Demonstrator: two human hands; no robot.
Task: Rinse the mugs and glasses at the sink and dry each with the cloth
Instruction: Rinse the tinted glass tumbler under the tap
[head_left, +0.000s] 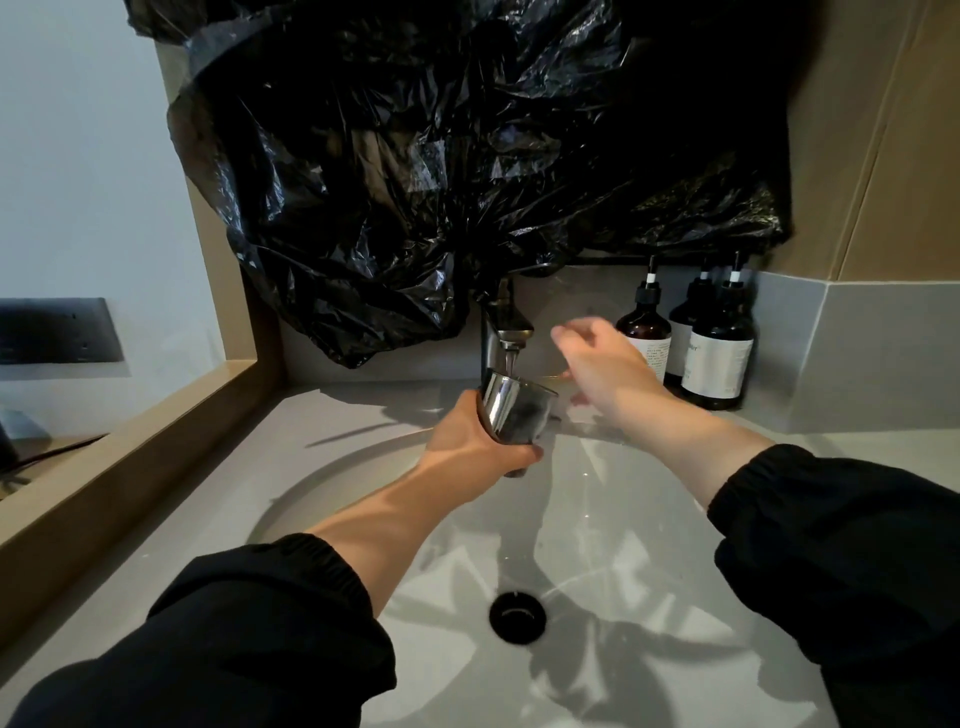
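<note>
Over the grey sink (649, 519), left hand (467, 441) grips a metal cup (514, 410) under the running tap (506, 322); right hand (597, 358) hovers loose-fingered.

Cup (511, 410): polished metal, mirror-glossy. Tap (501, 325): brushed metal, duller. Basin (649, 519): smooth glossy white. Worktop (363, 410): matt pale stone look. Bag (467, 156): crinkled shiny black plastic. Bottles (719, 353): dark glossy, matt paper labels. Ledge (130, 467): matt wood look.

Loose black sleeves (270, 634) end in gathered elastic cuffs (332, 564) above bare forearms and hands (467, 441) (597, 358).
</note>
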